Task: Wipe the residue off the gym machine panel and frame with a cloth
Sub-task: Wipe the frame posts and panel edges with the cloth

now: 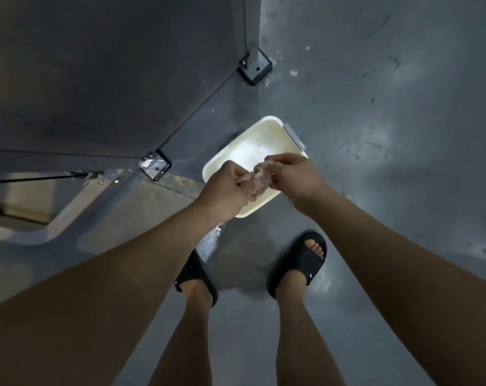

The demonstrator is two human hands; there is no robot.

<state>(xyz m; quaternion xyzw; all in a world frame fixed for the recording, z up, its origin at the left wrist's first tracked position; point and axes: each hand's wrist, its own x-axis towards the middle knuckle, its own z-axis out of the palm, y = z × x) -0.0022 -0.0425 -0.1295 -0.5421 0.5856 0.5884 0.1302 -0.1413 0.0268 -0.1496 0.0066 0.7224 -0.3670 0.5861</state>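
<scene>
Head view: cloth (260, 180) wrung over basin (252, 146), rinse step.
Twisted cloth clenched between left grip (227, 188) and right grip (295, 176), right of machine panel (111, 73); next, probably: carry it left, wipe.

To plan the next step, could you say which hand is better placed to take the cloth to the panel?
Probably the left hand: it and the right hand both grip the cloth over the basin, but it is nearer the panel.
</scene>
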